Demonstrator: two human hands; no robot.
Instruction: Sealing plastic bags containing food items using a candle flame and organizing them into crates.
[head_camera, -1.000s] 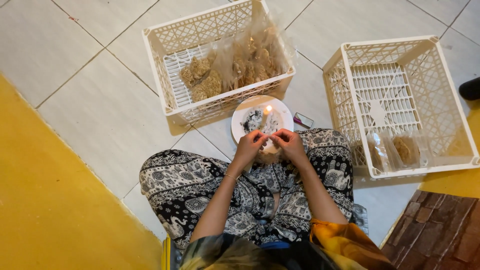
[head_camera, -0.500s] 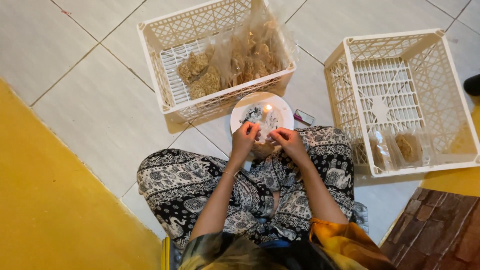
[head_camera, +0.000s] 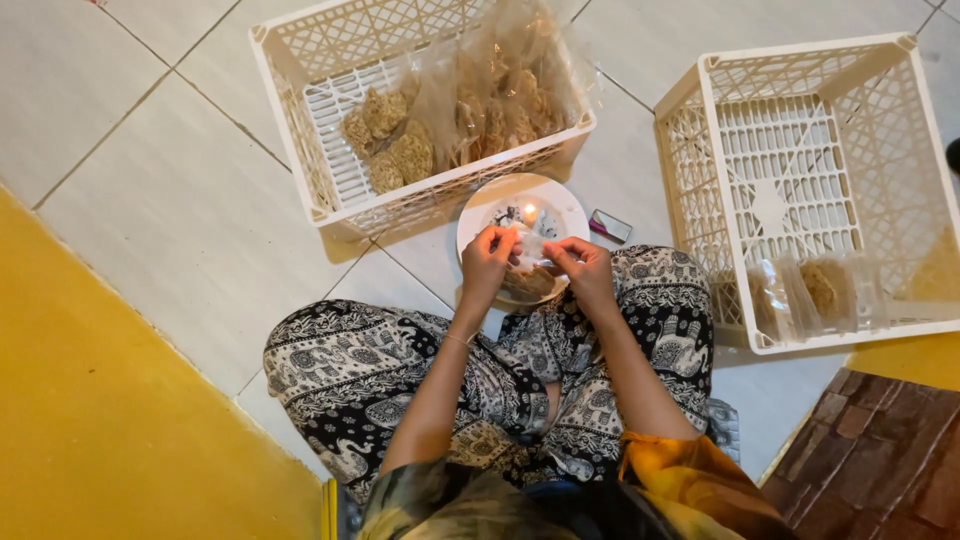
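1. Little has moved since the earlier frames: both hands stay raised over the white plate, and the view has slid slightly so the crates sit a bit higher and further left.
2. Left hand and right hand: two, held close together above the near edge of the plate.
3. Fingers of both hands are pinched on the top of one small clear plastic bag, one hand at each side; the bag holds brown crackers and hangs between the hands, over the plate rim.
4. One lit candle stands on the plate, just beyond the bag's upper edge; whether the bag touches the flame cannot be told.
5. Two white lattice crates on the tiled floor. Left crate, just behind the plate: loose brown crackers plus a large clear bag of more; exact count cannot be told.
6. Right crate, to the person's right: a few small filled bags lie along its near wall, about three, blurred.
7. One small dark lighter-like object lies on the floor just right of the plate.
8. Person sits cross-legged in black-and-white patterned trousers.
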